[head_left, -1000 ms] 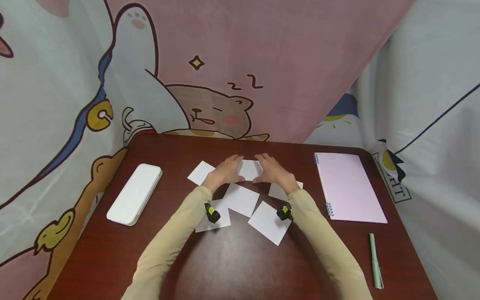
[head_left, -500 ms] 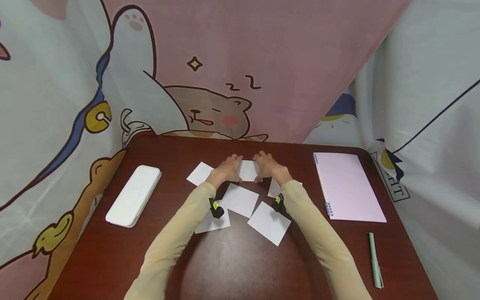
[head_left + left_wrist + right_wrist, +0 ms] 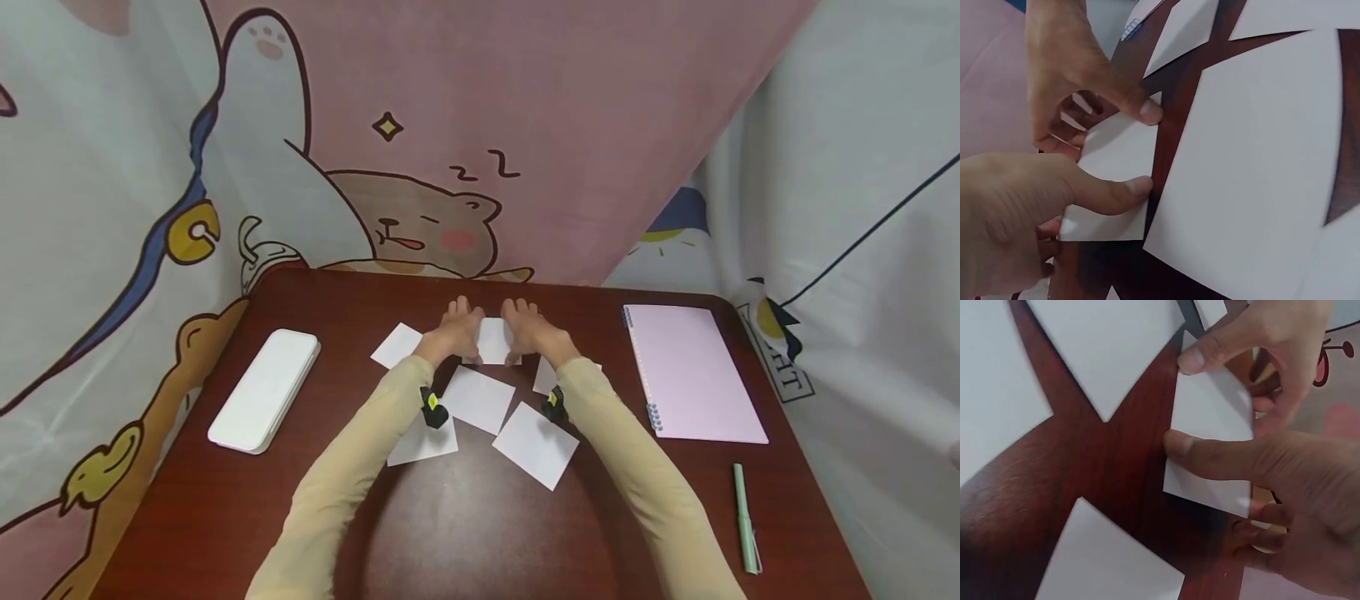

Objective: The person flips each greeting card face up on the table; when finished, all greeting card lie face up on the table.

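Note:
A small white paper [image 3: 494,340] lies at the far middle of the dark wooden table [image 3: 480,517]. My left hand [image 3: 452,332] pinches its left side and my right hand [image 3: 529,332] pinches its right side. In the left wrist view the left thumb [image 3: 1138,186] and the right thumb [image 3: 1149,111] sit on the paper's [image 3: 1116,181] near edge, with the fingers curled at its far edge. The right wrist view shows the same hold on the paper [image 3: 1213,419], with the right hand [image 3: 1285,506] below and the left hand [image 3: 1260,337] above.
Several other white sheets [image 3: 536,444] lie scattered just in front of the hands. A white case [image 3: 264,388] sits at the left, a pink spiral notebook [image 3: 690,371] at the right and a green pen [image 3: 742,517] near the front right edge. Cartoon fabric hangs behind.
Both hands have slid closer together on the small paper, so less of it shows between them. The other sheets have not moved.

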Demonstrator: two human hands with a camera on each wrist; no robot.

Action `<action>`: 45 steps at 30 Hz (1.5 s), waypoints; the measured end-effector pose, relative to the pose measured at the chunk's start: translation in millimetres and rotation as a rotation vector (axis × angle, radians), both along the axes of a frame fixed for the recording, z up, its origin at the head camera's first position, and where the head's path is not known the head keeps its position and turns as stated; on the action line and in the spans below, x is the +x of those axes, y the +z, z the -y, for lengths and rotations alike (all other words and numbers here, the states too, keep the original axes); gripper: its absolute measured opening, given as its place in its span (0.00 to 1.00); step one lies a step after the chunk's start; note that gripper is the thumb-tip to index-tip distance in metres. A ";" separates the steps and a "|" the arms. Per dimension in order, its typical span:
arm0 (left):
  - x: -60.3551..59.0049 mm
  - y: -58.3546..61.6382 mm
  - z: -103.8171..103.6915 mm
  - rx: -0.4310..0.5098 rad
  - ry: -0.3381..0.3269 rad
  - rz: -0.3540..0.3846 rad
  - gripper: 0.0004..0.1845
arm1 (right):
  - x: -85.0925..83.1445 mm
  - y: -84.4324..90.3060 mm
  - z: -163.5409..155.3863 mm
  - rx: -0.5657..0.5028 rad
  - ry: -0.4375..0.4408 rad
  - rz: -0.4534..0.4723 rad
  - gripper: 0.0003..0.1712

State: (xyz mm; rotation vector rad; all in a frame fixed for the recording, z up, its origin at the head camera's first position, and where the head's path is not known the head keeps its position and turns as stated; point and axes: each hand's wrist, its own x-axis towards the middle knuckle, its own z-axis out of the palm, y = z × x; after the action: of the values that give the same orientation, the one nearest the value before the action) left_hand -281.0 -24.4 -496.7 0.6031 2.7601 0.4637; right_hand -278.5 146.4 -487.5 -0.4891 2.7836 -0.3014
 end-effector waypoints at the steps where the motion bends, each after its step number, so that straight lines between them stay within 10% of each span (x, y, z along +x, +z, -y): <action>1: 0.8 -0.2 0.0 0.013 -0.008 -0.028 0.46 | 1.1 0.1 -1.0 -0.012 0.008 -0.022 0.55; 10: 10.1 5.8 8.0 0.146 -0.044 -0.243 0.25 | 11.3 8.3 -12.6 -0.158 0.057 -0.268 0.27; 23: 29.4 17.9 21.5 0.279 -0.084 -0.326 0.11 | 34.3 15.9 -28.6 -0.270 0.170 -0.501 0.06; 45: 38.6 -14.8 27.0 0.203 -0.099 -0.215 0.08 | 47.5 -23.1 -24.4 -0.207 0.145 -0.360 0.07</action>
State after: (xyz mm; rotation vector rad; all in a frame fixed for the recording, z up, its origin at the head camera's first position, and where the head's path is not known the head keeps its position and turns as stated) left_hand -242.4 -51.5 -511.5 0.8812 2.8861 0.7003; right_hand -231.0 170.8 -510.5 -0.8676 3.0539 -0.5175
